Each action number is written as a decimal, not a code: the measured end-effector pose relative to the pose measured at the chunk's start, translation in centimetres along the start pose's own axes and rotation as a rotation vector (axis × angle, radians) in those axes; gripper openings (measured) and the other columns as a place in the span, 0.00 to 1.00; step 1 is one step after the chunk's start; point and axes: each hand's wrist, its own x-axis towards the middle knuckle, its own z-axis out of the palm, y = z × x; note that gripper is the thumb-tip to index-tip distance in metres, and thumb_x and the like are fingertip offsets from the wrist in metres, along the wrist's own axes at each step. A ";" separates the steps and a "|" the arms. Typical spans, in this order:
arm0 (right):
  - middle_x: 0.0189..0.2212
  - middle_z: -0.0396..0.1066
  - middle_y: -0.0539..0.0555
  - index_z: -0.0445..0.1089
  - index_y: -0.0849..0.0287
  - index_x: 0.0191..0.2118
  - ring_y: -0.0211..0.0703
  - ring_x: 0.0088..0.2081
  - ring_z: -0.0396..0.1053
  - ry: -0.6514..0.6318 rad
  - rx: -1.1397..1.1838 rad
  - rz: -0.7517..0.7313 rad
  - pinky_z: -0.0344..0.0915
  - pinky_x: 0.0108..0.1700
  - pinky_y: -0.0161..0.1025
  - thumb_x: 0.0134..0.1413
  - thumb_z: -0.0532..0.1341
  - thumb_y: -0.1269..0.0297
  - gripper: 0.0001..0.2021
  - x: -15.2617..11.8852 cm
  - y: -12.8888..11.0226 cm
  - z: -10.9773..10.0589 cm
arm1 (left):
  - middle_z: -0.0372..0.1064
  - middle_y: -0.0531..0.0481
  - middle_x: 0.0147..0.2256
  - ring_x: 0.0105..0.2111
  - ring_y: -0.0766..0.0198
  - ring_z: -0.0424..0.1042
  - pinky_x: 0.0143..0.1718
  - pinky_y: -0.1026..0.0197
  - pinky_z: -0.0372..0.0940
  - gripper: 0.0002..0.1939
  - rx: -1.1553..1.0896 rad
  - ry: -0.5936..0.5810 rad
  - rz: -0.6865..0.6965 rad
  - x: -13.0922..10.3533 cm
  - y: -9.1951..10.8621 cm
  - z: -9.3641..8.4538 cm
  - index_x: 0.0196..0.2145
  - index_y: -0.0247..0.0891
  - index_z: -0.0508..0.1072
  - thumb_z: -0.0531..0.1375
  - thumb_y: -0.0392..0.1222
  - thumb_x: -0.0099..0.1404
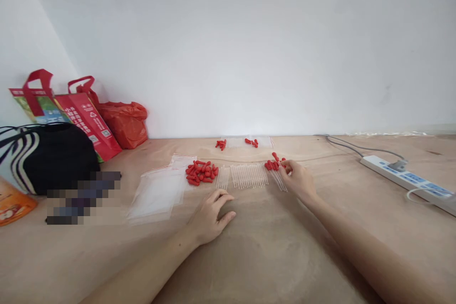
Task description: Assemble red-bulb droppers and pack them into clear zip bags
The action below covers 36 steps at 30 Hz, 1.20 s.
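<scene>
By right hand (298, 181), red pieces (272, 166), partly hidden

Tbl (356, 190), L & R sides
Blk striped bag (67, 159) in front of 2 shopping bags (89, 121); red plastic bag (124, 123) beside; pwr strip (406, 179) w/ gray plug (398, 166) on R.

The desk (249, 266) looks smooth, grained wood; by its back edge, a crinkled red plastic carrier bag (128, 123). Red knobbed pieces (201, 173) look matt, zip bags (156, 194) clear glossy plastic, the drawstring bag (67, 152) matt cloth.

Zip bags (156, 192) lie left of the heaped pieces (201, 174), sticks (249, 176) right.
</scene>
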 end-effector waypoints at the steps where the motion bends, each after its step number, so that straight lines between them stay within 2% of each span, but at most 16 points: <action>1: 0.29 0.72 0.53 0.69 0.56 0.37 0.45 0.33 0.67 0.006 -0.053 0.059 0.54 0.35 0.38 0.52 0.50 0.60 0.13 0.8 0.0 0.2 | 0.63 0.47 0.40 0.40 0.59 0.64 0.42 0.57 0.61 0.10 0.001 -0.006 0.003 0.0 0.0 0.0 0.39 0.40 0.67 0.54 0.40 0.59; 5: 0.31 0.71 0.55 0.67 0.57 0.38 0.48 0.37 0.67 -0.027 -0.186 0.151 0.51 0.40 0.43 0.52 0.49 0.61 0.13 2.3 0.1 1.4 | 0.63 0.47 0.38 0.39 0.59 0.64 0.41 0.56 0.61 0.07 0.025 -0.014 0.008 0.1 -0.2 0.1 0.36 0.39 0.69 0.54 0.40 0.59; 10: 0.30 0.71 0.55 0.67 0.58 0.36 0.48 0.36 0.67 -0.070 -0.277 0.153 0.50 0.42 0.46 0.51 0.49 0.62 0.12 2.1 0.3 2.3 | 0.65 0.48 0.36 0.38 0.59 0.64 0.40 0.56 0.61 0.08 0.040 -0.032 0.010 0.2 -0.3 0.1 0.36 0.40 0.69 0.54 0.41 0.60; 15: 0.33 0.71 0.57 0.68 0.59 0.33 0.50 0.37 0.66 -0.018 -0.317 0.030 0.49 0.42 0.48 0.51 0.49 0.61 0.12 1.7 -0.8 2.5 | 0.65 0.48 0.37 0.38 0.59 0.64 0.41 0.55 0.60 0.07 0.055 -0.042 0.008 0.1 -0.2 0.2 0.37 0.40 0.68 0.54 0.40 0.60; 17: 0.32 0.71 0.57 0.69 0.59 0.29 0.49 0.38 0.66 -0.051 -0.335 -0.013 0.47 0.44 0.48 0.52 0.49 0.62 0.13 1.7 -1.5 2.8 | 0.65 0.48 0.37 0.38 0.59 0.64 0.41 0.55 0.60 0.07 0.052 -0.044 0.010 0.0 -0.3 0.2 0.37 0.39 0.68 0.54 0.40 0.60; 21: 0.29 0.71 0.60 0.71 0.61 0.26 0.50 0.37 0.67 -0.181 -0.375 0.053 0.47 0.43 0.49 0.50 0.50 0.64 0.13 1.9 -2.8 3.7 | 0.65 0.48 0.37 0.39 0.58 0.64 0.42 0.55 0.59 0.08 0.059 -0.048 0.015 0.0 -0.4 0.2 0.38 0.39 0.68 0.54 0.40 0.60; 25: 0.31 0.71 0.62 0.71 0.62 0.27 0.53 0.38 0.67 -0.200 -0.379 0.101 0.48 0.41 0.52 0.47 0.52 0.65 0.11 2.4 -3.1 4.1 | 0.65 0.48 0.37 0.39 0.58 0.64 0.41 0.54 0.59 0.08 0.073 -0.060 0.013 -0.1 -0.3 0.1 0.38 0.39 0.68 0.54 0.40 0.60; 30: 0.31 0.70 0.61 0.70 0.62 0.27 0.53 0.38 0.67 -0.218 -0.361 0.106 0.50 0.41 0.52 0.45 0.53 0.68 0.09 2.7 -3.4 4.1 | 0.66 0.48 0.37 0.39 0.59 0.65 0.41 0.56 0.60 0.08 0.075 -0.033 0.004 -0.3 0.1 0.2 0.37 0.39 0.69 0.54 0.41 0.60; 34: 0.29 0.70 0.61 0.70 0.63 0.26 0.52 0.38 0.67 -0.227 -0.338 0.037 0.53 0.41 0.49 0.48 0.51 0.68 0.11 2.1 -3.7 2.9 | 0.67 0.48 0.37 0.38 0.59 0.65 0.42 0.57 0.59 0.09 0.214 0.112 -0.032 0.7 -1.2 -1.4 0.35 0.39 0.70 0.53 0.44 0.61; 36: 0.30 0.70 0.60 0.69 0.62 0.27 0.48 0.37 0.67 -0.245 -0.302 -0.054 0.55 0.39 0.43 0.50 0.50 0.66 0.12 0.9 -3.7 2.0 | 0.68 0.49 0.35 0.38 0.61 0.65 0.42 0.59 0.59 0.10 0.362 0.164 -0.167 2.1 -3.1 -3.2 0.31 0.39 0.71 0.51 0.42 0.62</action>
